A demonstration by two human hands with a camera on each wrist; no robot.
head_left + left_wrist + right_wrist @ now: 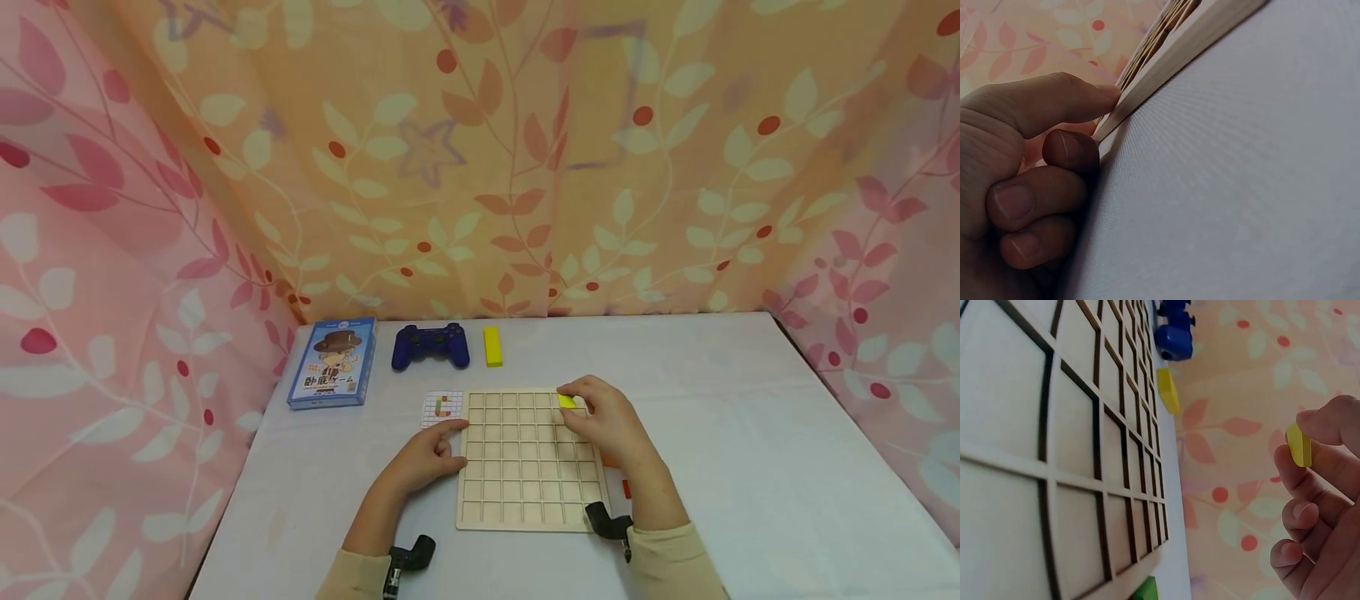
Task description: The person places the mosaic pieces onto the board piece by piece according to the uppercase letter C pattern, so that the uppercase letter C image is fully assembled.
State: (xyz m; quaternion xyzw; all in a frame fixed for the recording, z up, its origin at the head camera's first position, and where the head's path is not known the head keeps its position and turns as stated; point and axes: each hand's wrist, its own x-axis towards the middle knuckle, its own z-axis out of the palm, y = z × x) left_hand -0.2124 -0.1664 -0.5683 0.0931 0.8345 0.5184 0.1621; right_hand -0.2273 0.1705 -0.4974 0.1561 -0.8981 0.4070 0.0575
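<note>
A light wooden grid board [517,467] lies flat on the white cloth, with square cells across it. My left hand [423,460] rests at the board's left side, thumb and index finger spread apart with their tips at its edge; the other fingers are curled in, as the left wrist view shows. Over the board's far right corner, my right hand [611,425] pinches a small yellow block [1299,445] between thumb and index finger. The right wrist view shows this block raised above the board. Left of the board's far corner lies a small printed pattern card [442,407].
At the back stand a blue game box [332,363], a dark blue game controller [430,345] and a yellow bar [492,347]. Beside the board's right edge, partly hidden by my right arm, are an orange piece [611,461] and a red piece [627,489]. A green piece [1146,589] peeks past the board.
</note>
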